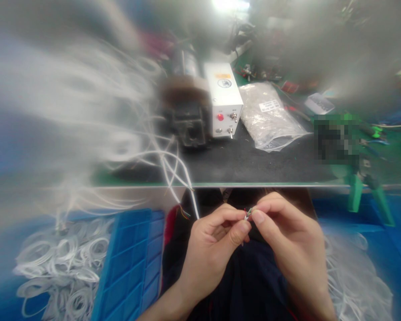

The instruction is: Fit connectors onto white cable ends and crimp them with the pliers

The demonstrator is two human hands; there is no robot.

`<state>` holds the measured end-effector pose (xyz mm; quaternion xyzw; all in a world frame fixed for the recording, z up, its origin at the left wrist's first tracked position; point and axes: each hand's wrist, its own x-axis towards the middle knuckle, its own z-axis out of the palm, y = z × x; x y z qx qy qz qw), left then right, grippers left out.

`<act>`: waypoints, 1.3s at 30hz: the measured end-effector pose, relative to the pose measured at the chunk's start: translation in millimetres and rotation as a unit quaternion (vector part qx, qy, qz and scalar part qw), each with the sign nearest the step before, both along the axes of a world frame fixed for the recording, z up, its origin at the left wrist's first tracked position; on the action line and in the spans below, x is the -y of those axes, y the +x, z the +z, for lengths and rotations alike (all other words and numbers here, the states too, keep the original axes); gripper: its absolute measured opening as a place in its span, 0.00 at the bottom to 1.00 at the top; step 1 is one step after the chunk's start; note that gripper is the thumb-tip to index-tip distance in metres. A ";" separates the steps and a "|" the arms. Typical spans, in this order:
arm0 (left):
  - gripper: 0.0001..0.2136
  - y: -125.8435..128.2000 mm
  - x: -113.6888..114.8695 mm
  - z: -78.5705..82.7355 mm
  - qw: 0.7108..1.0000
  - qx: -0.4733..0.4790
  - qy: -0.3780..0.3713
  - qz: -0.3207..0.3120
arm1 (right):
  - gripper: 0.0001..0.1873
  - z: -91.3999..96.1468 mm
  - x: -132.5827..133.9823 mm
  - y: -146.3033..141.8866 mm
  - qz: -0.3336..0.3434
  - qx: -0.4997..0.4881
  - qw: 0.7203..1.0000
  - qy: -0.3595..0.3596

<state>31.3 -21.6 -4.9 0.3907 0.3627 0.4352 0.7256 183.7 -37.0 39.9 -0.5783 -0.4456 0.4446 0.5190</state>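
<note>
At near left, a blue crate [130, 263] holds coiled white cables [60, 263]. Near centre, the left hand [210, 245] and right hand [287, 240] meet. Thumbs and forefingers pinch the stripped tip of a white cable [247, 214], which lies roughly left-right and points right. Farther off, a white control box [223, 100] and a clear plastic bag [270, 118] sit on the table [254, 165].

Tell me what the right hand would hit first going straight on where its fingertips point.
Probably the left hand, almost at once: the right hand points toward it across the stripped cable end both hands pinch.
</note>
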 end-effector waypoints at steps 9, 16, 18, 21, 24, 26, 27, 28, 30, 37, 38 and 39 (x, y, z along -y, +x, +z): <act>0.04 -0.4 0.5 0.5 1.000 -0.001 0.002 -0.004 | 0.07 -0.7 0.3 1.9 0.007 0.020 1.000 0.022; 0.04 -1.2 0.0 0.4 1.000 0.012 0.012 -0.012 | 0.07 -3.4 -4.4 4.4 0.022 0.015 1.000 0.008; 0.04 -1.9 -0.1 0.6 1.000 0.016 0.013 -0.018 | 0.06 -3.7 -5.7 6.0 0.034 0.013 0.999 0.005; 0.04 -3.1 0.2 1.6 0.999 0.022 0.011 -0.025 | 0.04 -3.0 -6.9 9.2 0.052 0.026 0.998 0.005; 0.04 -3.7 0.0 2.9 0.999 0.021 0.014 -0.027 | 0.05 -1.2 -7.1 12.4 0.067 0.040 0.997 0.005; 0.04 -3.7 -0.6 3.8 0.999 0.022 0.016 -0.030 | 0.05 -0.1 -7.0 14.0 0.072 0.046 0.996 0.002; 0.04 -3.6 -1.0 4.2 0.999 0.023 0.017 -0.032 | 0.05 0.3 -6.9 14.6 0.074 0.049 0.996 0.001; 0.04 -3.5 -1.5 4.7 0.999 0.023 0.017 -0.034 | 0.06 0.6 -6.8 15.1 0.075 0.051 0.996 0.001; 0.04 -3.4 -2.1 5.3 0.999 0.023 0.017 -0.036 | 0.06 0.8 -6.5 15.8 0.077 0.060 0.995 0.003; 0.03 -2.5 -0.4 4.7 0.999 0.014 0.029 -0.014 | 0.08 -0.3 -5.9 12.5 0.055 0.057 0.997 0.008; 0.03 -2.3 -0.1 4.4 0.999 0.010 0.035 -0.011 | 0.08 -1.2 -5.5 11.5 0.051 0.042 0.998 0.003; 0.03 -2.2 0.0 4.0 0.999 0.005 0.041 -0.008 | 0.08 -2.6 -5.1 10.5 0.049 0.023 0.999 -0.003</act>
